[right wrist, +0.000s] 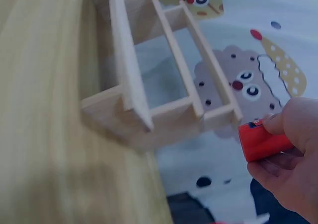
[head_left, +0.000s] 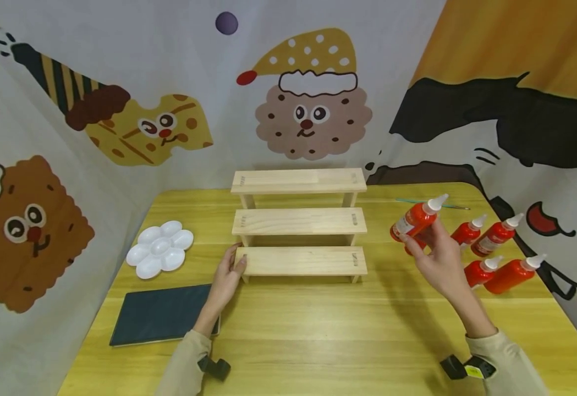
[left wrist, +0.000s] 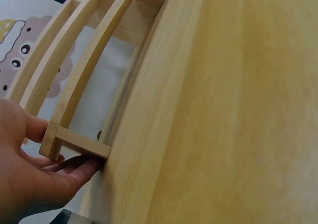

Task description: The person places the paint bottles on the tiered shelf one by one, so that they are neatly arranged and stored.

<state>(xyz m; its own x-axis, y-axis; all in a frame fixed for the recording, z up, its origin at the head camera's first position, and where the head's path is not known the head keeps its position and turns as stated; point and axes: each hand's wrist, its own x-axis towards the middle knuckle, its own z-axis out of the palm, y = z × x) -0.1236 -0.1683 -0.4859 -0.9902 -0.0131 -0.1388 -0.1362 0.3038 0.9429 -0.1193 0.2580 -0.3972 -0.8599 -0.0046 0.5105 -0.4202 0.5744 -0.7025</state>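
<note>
A three-tier wooden step shelf (head_left: pixel 299 261) stands at the middle of the table. My left hand (head_left: pixel 226 278) grips the left end of its lowest board, and in the left wrist view the thumb is on one side of the board (left wrist: pixel 82 92) with the fingers by its side support. My right hand (head_left: pixel 439 258) holds a red squeeze bottle (head_left: pixel 413 221) with a white pointed nozzle, tilted and raised right of the shelf. In the right wrist view the bottle's base (right wrist: pixel 256 142) points toward the shelf, while the hand hides its upper part.
Several more red bottles (head_left: pixel 493 239) stand at the right, one partly hidden behind the held bottle. A thin brush (head_left: pixel 456 207) lies behind them. On the left are a white flower-shaped palette (head_left: pixel 161 247) and a dark flat book-like item (head_left: pixel 161 313). A printed cloth (head_left: pixel 189 44) hangs behind the table.
</note>
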